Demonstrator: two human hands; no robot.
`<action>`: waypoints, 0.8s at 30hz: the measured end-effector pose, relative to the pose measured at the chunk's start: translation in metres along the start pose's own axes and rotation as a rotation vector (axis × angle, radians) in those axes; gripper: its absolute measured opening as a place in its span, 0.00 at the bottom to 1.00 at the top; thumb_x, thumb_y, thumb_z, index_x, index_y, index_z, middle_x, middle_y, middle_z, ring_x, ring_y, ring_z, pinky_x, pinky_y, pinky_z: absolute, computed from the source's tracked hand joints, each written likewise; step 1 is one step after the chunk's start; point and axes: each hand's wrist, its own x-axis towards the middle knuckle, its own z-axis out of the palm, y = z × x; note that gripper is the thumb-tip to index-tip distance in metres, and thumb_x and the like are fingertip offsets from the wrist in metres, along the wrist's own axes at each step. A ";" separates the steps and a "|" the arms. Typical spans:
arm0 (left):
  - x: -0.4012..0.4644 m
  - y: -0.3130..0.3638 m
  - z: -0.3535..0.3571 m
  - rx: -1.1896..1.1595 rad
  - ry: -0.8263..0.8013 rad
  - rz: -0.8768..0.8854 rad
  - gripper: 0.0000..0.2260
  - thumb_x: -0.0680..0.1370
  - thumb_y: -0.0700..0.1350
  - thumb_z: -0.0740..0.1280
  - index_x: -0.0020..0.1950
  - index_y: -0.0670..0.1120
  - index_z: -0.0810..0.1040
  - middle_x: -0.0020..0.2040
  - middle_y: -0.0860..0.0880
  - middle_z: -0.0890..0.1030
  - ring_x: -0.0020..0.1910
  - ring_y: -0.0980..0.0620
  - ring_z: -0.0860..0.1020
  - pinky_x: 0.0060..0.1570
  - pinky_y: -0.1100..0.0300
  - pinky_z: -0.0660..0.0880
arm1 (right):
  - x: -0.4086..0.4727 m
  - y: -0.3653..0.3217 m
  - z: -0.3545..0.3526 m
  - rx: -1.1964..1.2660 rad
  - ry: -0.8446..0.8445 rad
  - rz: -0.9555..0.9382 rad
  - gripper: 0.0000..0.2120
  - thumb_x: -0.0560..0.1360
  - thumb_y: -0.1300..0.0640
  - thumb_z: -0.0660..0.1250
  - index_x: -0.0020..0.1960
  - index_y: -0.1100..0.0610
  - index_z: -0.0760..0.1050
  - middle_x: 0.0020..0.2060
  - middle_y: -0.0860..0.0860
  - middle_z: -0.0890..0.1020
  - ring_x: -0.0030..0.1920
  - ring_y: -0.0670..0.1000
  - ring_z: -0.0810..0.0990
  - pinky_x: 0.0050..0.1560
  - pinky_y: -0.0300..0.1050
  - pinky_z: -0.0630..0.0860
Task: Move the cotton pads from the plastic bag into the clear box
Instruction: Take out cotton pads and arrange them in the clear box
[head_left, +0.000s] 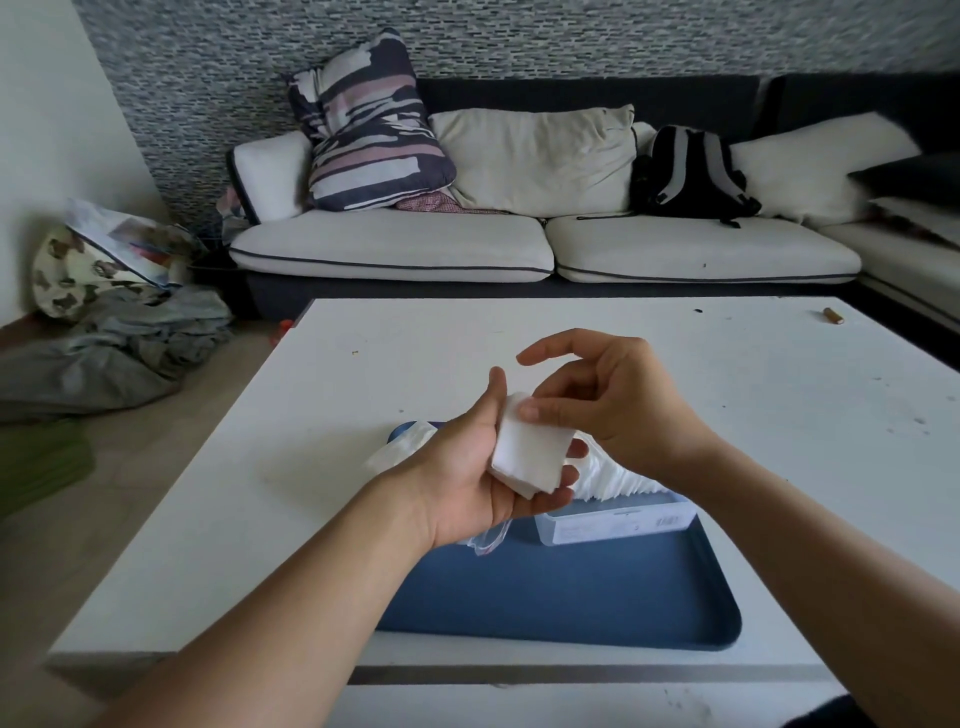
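White table (727, 395), left hand (470, 467) palm-up cupping cotton pads (527, 457), right hand (613, 410) apparently pinching them (fingers curled)

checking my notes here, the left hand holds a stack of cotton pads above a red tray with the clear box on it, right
Not quite: the tray is blue, not red, as the head view shows. The rest holds: the left hand holds a stack of cotton pads above it, and the clear box sits on the tray.
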 end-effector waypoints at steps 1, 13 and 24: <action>0.000 0.000 0.000 0.004 0.000 0.004 0.33 0.80 0.68 0.51 0.61 0.43 0.80 0.49 0.38 0.82 0.38 0.44 0.81 0.41 0.52 0.81 | 0.001 0.001 0.001 -0.010 0.003 0.006 0.15 0.69 0.65 0.78 0.53 0.55 0.80 0.35 0.55 0.87 0.35 0.50 0.84 0.38 0.49 0.82; 0.002 0.000 0.000 0.065 0.007 0.012 0.33 0.79 0.70 0.51 0.54 0.45 0.82 0.44 0.41 0.84 0.34 0.46 0.80 0.42 0.51 0.76 | 0.004 0.015 0.003 -0.212 -0.029 -0.011 0.18 0.72 0.54 0.77 0.60 0.51 0.80 0.49 0.47 0.84 0.44 0.44 0.80 0.38 0.44 0.81; 0.025 -0.001 0.005 0.073 0.479 0.193 0.41 0.74 0.77 0.53 0.57 0.41 0.81 0.50 0.40 0.85 0.46 0.41 0.84 0.47 0.49 0.82 | 0.001 0.023 0.024 0.057 0.098 0.230 0.08 0.78 0.59 0.71 0.55 0.59 0.77 0.44 0.57 0.81 0.38 0.50 0.79 0.37 0.44 0.77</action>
